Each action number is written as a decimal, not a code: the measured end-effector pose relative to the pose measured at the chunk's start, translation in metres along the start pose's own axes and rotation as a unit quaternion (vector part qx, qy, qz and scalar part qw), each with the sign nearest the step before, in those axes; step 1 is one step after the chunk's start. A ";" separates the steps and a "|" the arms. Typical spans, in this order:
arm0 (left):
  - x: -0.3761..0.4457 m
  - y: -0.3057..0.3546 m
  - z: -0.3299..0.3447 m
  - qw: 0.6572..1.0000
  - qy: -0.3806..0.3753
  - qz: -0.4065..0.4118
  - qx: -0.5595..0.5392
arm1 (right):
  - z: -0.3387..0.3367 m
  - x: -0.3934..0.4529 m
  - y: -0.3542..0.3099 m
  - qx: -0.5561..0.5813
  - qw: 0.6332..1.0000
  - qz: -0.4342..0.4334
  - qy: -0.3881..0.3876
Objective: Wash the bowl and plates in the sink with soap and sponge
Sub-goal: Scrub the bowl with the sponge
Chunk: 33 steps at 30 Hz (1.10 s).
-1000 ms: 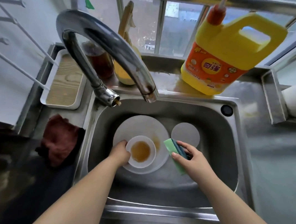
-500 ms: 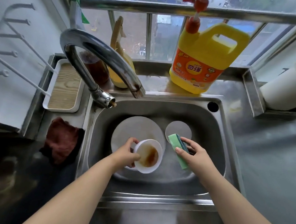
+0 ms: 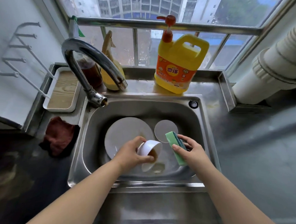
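My left hand [image 3: 130, 153] grips a small white bowl [image 3: 149, 148] by its rim and holds it tipped over, brown liquid running out toward the sink floor. My right hand [image 3: 192, 148] holds a green sponge [image 3: 174, 147] with a dark blue scouring side, just right of the bowl. A large white plate [image 3: 124, 134] lies flat in the steel sink [image 3: 97, 130], partly under my left hand. A small round plate [image 3: 165, 130] lies behind the sponge. The yellow soap jug [image 3: 179, 67] with a red pump stands on the ledge behind the sink.
A curved metal faucet [image 3: 93, 63] arches over the sink's back left. A dark red cloth [image 3: 59, 136] lies on the counter at left, behind it a white tray [image 3: 62, 91] with a wooden insert. A brown jar [image 3: 90, 72] and a yellow spray bottle [image 3: 111, 63] stand behind the faucet.
My left hand lifted the bowl off the large plate and tipped it steeply, so the brown liquid pours out. The right hand kept hold of the sponge beside it.
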<state>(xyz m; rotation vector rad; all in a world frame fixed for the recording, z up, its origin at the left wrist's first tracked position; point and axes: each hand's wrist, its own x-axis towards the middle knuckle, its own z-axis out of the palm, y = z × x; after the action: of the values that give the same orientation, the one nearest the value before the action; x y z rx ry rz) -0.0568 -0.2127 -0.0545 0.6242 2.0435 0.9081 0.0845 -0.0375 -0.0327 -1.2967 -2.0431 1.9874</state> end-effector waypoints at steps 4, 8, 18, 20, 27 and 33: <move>0.000 0.006 0.003 0.999 0.036 0.011 0.015 | -0.009 -0.004 -0.006 -0.013 1.000 -0.006 -0.001; 0.001 0.011 0.011 0.994 0.068 0.004 0.083 | -0.014 -0.008 -0.009 -0.015 1.000 -0.023 0.001; -0.002 0.020 0.034 0.976 0.070 0.024 0.206 | -0.018 -0.010 -0.013 0.001 0.999 -0.034 0.004; -0.002 0.022 0.037 0.972 0.070 0.033 0.220 | -0.019 -0.009 -0.012 0.001 0.999 -0.033 0.007; 0.001 0.020 0.033 0.991 0.087 -0.081 0.060 | -0.022 -0.006 -0.011 -0.018 1.000 -0.020 0.004; -0.006 0.010 0.014 0.886 0.055 -0.218 -0.406 | -0.007 -0.005 -0.008 -0.123 0.991 0.007 -0.048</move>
<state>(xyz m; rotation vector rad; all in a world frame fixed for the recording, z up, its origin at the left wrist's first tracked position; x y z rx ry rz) -0.0409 -0.2049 -0.0502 -0.3383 1.5689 1.3905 0.0870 -0.0329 -0.0222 -1.2755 -2.3963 1.8856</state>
